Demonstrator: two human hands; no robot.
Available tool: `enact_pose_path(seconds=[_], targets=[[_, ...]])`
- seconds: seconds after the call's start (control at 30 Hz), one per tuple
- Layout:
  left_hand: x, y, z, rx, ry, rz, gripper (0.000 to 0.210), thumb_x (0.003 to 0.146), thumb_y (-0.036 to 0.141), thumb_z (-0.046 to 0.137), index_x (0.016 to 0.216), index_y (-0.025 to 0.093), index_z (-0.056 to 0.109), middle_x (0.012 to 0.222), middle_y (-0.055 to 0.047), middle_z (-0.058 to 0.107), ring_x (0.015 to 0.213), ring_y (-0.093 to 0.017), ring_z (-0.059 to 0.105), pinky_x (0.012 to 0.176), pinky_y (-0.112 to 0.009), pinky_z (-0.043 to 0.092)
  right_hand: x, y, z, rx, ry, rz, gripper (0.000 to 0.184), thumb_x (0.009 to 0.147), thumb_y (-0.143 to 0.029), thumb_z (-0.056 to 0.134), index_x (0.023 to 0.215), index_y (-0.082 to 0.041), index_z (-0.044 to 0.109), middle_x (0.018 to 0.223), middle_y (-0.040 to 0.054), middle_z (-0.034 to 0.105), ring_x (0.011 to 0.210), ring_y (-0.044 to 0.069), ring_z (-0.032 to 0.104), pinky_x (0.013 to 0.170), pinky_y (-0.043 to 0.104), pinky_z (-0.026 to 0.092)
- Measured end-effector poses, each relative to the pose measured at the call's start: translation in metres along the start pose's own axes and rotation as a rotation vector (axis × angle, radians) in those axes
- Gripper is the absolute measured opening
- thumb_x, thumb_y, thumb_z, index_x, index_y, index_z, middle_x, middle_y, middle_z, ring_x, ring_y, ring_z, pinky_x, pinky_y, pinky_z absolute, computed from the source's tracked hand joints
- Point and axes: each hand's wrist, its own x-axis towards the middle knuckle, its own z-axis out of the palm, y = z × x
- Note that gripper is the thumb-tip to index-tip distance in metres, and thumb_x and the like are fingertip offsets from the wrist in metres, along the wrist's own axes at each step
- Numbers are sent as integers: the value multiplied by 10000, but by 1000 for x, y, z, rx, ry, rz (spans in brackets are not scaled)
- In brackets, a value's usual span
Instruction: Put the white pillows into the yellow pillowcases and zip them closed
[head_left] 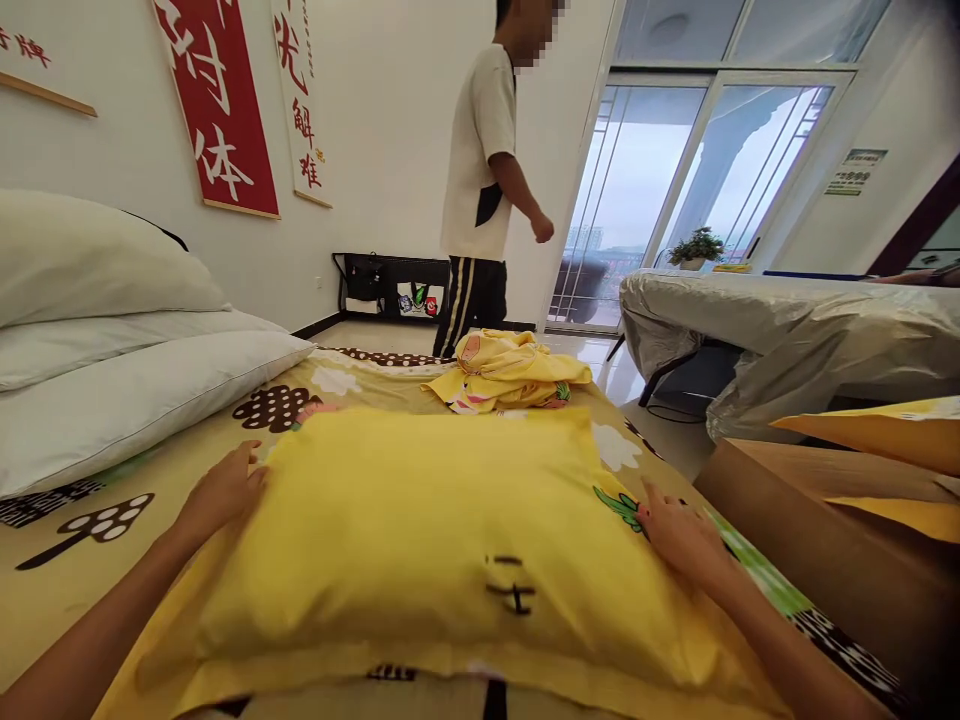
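A yellow pillow (420, 510) in its case lies flat on the bed right in front of me, with dark printed marks and a green leaf print at its right edge. My left hand (225, 490) rests along the pillow's left edge, fingers stretched out and open. At the opposite edge, beside the leaf print, my right hand (679, 525) touches the cloth with its fingers apart. Neither hand is closed on the fabric. Beyond the pillow sits a crumpled heap of yellow printed cloth (517, 370).
White pillows (150, 395) are stacked on the patterned bed sheet (45, 610) at left. An open cardboard box (795, 530) holding yellow cloth stands at right. Behind it is a plastic-covered table (795, 310). A person (484, 170) is beyond the bed, near a black rack (375, 285).
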Motion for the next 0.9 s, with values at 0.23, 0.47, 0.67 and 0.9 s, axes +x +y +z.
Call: enact_pose_path(seconds=[0.23, 0.47, 0.67, 0.9], targets=[[-20, 180, -5, -64, -3, 537, 477, 915, 365, 332, 1291, 153, 536, 1319, -82, 584, 1218, -213, 530, 1065, -370, 377, 7, -149, -88, 363, 215, -396, 594, 959, -499, 287, 1463, -185, 306, 1466, 120, 419, 1335, 267, 387, 1044, 442, 339], [-74, 162, 107, 180, -72, 703, 519, 974, 431, 322, 1468, 274, 308, 1541, -29, 283, 1415, -205, 273, 1157, -422, 235, -32, -197, -16, 337, -88, -559, 604, 962, -540, 251, 1499, -264, 234, 1559, 41, 224, 1432, 214, 203, 1140, 472, 184], [-92, 58, 80, 302, -28, 399, 578, 969, 473, 244, 1505, 263, 186, 1556, -23, 229, 1432, -214, 229, 1139, -488, 243, -68, -66, 33, 184, -57, -314, 652, 936, -582, 188, 1493, -253, 261, 1528, 27, 314, 1408, 220, 271, 1122, 479, 235], [-145, -48, 34, 479, -34, 204, 577, 898, 307, 183, 1345, 185, 526, 1412, -91, 488, 1293, -346, 451, 985, -621, 370, -91, 53, 54, 68, 92, -115, 609, 898, -480, 206, 1367, -211, 487, 1350, 123, 552, 1279, 320, 456, 970, 562, 381]])
